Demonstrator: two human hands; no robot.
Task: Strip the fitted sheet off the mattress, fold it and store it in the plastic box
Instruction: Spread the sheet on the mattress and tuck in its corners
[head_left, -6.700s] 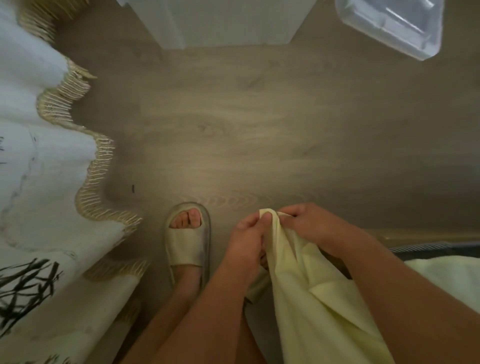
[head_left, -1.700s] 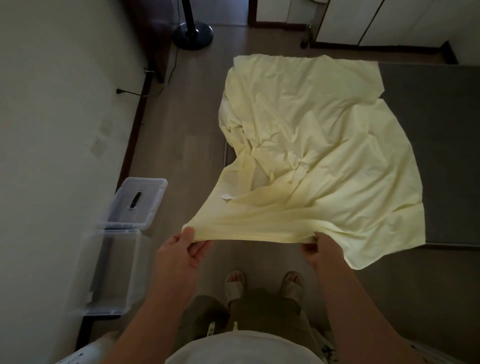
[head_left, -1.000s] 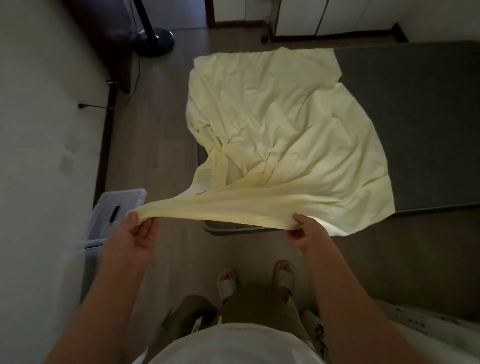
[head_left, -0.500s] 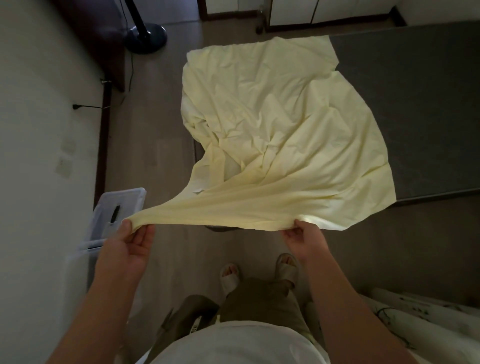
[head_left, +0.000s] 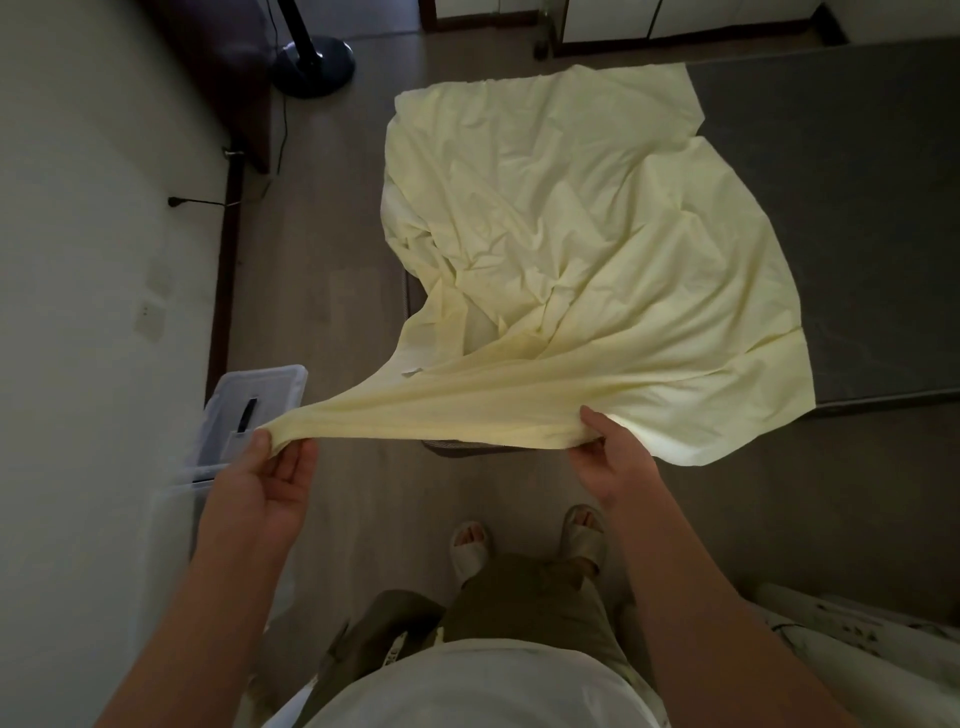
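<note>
Now pale yellow sheet (head_left: 571, 249) crumpled; edge stretched taut.

The room around me is dim. On my left runs a plain pale wall (head_left: 78, 249) with a dark skirting board (head_left: 222, 291) along its foot, pale socket plates (head_left: 148, 313) low on it and a black plug (head_left: 177, 201) sticking out. The grey-brown wood-look floor (head_left: 322, 244) carries a round black fan base (head_left: 315, 65) beside a dark brown cabinet (head_left: 228, 67). White cupboard doors (head_left: 675, 15) line the far side.
</note>
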